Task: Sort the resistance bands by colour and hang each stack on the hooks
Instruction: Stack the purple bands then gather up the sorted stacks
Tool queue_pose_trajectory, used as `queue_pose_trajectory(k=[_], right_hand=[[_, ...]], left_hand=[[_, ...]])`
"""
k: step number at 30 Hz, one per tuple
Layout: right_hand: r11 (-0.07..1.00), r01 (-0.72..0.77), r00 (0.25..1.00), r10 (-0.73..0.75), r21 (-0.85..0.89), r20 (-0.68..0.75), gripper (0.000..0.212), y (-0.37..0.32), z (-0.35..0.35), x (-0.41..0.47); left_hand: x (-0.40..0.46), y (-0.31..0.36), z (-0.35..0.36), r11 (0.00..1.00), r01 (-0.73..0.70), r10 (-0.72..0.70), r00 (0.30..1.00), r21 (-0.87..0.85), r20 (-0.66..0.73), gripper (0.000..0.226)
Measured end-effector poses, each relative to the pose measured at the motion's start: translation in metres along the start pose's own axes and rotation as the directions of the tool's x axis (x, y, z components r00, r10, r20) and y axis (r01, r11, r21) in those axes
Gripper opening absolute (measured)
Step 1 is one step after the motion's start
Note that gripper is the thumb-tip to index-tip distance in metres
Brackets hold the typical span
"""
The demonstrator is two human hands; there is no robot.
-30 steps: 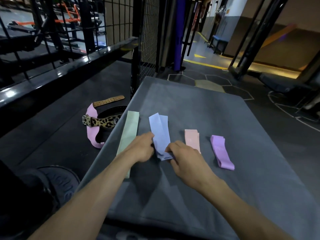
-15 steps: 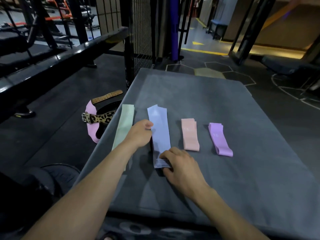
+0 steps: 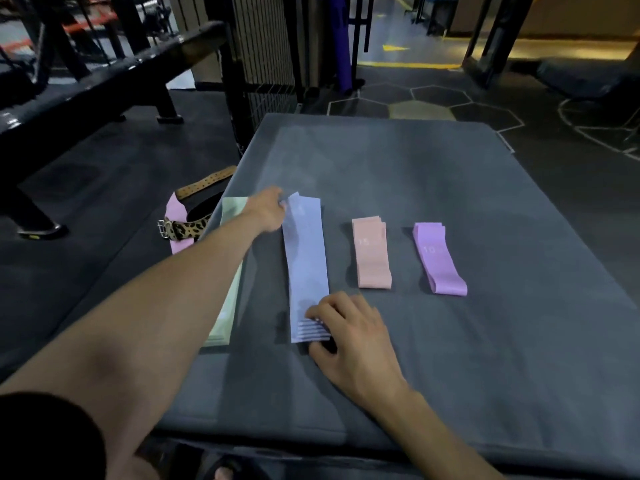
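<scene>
Comparing with the views of a moment ago, the left hand (image 3: 268, 211) is seen to have been slid away from the body along the blue stack of bands (image 3: 304, 268), from its near part up to its far end, while the right hand (image 3: 349, 327) has been kept at the near end. The far left corner of the stack is now touched, perhaps pinched, by the left fingers; it cannot be told surely, because they are blurred. The near end, where the layered edges are fanned out, is pinched between the curled right fingers and thumb. By this stretching the stack has been laid out flat and long, which suggests that the blue colour is nearly squared up and could soon be carried to the hooks; no hooks are shown in the view.

The long axis of the blue stack is pointed away from the person, with a small lean to the left at the far end. It is placed on the grey mat (image 3: 433, 161), between the green stack (image 3: 230, 271), which is partly hidden under the left forearm, and the pink stack (image 3: 371, 254). The purple stack (image 3: 438, 259) is lying further to the right, well apart.
</scene>
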State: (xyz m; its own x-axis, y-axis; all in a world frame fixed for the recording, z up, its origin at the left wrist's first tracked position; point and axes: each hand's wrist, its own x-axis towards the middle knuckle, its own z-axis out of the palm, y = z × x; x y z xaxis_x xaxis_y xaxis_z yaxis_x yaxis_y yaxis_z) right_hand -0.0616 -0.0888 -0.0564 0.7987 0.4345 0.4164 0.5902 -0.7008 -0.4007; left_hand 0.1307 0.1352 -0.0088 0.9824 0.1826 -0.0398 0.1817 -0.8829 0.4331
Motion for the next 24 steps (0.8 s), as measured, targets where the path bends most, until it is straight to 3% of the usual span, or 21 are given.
queue_pose_trajectory(k=[7,9,13,19,24], right_hand=[[1.0,0.002,1.0,-0.002,0.0,0.004,0.035,0.003,0.001,-0.001],[1.0,0.007,1.0,-0.007,-0.004,-0.005,0.035,0.003,0.001,0.0],[1.0,0.005,1.0,-0.005,-0.008,-0.013,0.031,0.002,0.001,0.001],[1.0,0.011,1.0,-0.011,-0.02,-0.003,0.029,0.001,0.0,-0.001],[0.999,0.03,1.0,-0.03,-0.041,-0.003,0.033,-0.001,-0.001,-0.001]], left_hand=[[0.01,0.01,0.0,0.994,0.008,-0.03,0.979,-0.111,-0.2,0.022],[0.014,0.015,-0.004,0.984,-0.048,0.003,0.967,-0.17,-0.255,0.022],[0.019,0.022,-0.003,0.972,-0.169,0.13,0.965,-0.161,-0.229,0.021],[0.018,0.019,0.012,0.988,-0.144,0.133,0.978,-0.058,-0.162,0.021],[0.019,0.019,0.013,0.976,-0.142,0.098,0.964,-0.167,-0.248,0.021]])
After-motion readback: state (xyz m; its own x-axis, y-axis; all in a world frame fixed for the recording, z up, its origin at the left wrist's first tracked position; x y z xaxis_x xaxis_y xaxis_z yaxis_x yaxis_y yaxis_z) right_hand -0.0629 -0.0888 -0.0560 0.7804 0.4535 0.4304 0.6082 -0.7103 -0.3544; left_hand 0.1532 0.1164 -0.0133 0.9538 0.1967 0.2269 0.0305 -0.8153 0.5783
